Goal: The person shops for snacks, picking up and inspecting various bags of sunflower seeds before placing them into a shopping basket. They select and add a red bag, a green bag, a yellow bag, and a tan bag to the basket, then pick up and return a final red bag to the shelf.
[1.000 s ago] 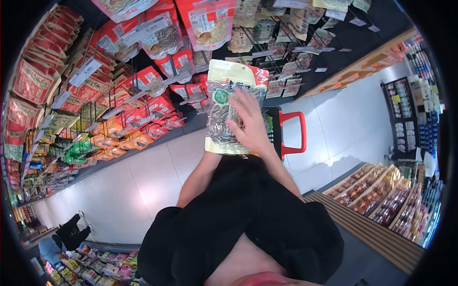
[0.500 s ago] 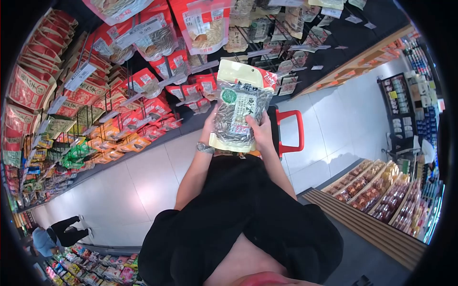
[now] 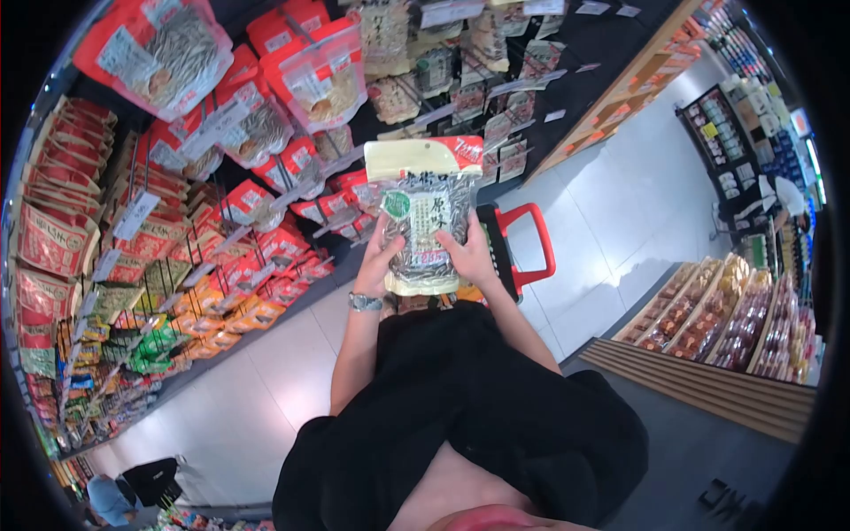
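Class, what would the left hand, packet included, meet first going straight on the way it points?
The left hand and its packet would probably meet the hanging bags ahead; depth is unclear.

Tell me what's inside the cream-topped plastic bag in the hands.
Slender greyish pieces, apparently seeds, show through the cream-topped clear plastic bag. Whatever lies behind its pale printed label, round green badge, left hand and right hand is hidden.

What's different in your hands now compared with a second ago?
The right hand has moved off the pouch's front to grip its right edge. The left hand, behind it before, now shows at the left edge, thumb on the front. The pouch is still held, front facing the camera.
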A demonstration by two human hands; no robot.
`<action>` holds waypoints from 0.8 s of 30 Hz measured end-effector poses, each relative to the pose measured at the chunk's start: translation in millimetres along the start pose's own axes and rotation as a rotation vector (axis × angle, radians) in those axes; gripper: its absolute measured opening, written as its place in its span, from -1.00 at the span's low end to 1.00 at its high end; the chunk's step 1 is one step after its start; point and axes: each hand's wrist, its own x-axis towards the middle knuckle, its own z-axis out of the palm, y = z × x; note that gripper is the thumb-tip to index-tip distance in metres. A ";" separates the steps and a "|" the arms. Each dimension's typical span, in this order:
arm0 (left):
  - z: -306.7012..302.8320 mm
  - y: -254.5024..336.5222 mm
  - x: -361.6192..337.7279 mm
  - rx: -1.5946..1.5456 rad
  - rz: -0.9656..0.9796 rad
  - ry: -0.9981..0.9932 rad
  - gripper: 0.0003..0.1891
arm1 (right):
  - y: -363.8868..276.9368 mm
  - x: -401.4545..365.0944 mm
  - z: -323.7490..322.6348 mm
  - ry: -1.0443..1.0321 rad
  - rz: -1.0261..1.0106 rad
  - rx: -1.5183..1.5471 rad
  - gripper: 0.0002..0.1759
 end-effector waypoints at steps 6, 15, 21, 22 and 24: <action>24.8 -14.9 17.2 0.148 0.054 -0.048 -0.20 | 56.1 -11.2 -28.6 0.059 0.118 0.061 -0.37; 131.7 -17.5 149.6 0.424 0.156 -0.083 -0.32 | 70.2 84.9 -109.5 0.291 0.140 0.255 -0.46; 231.0 -4.1 224.2 0.637 0.332 -0.159 -0.32 | 22.8 216.2 -198.9 0.278 -0.021 0.166 -0.38; 240.2 -3.2 234.9 0.712 0.436 -0.156 -0.28 | 8.1 222.0 -205.1 0.284 -0.039 0.172 -0.38; 250.3 -9.4 250.8 0.722 0.491 -0.141 -0.25 | -22.6 229.1 -212.8 0.237 -0.080 0.231 -0.41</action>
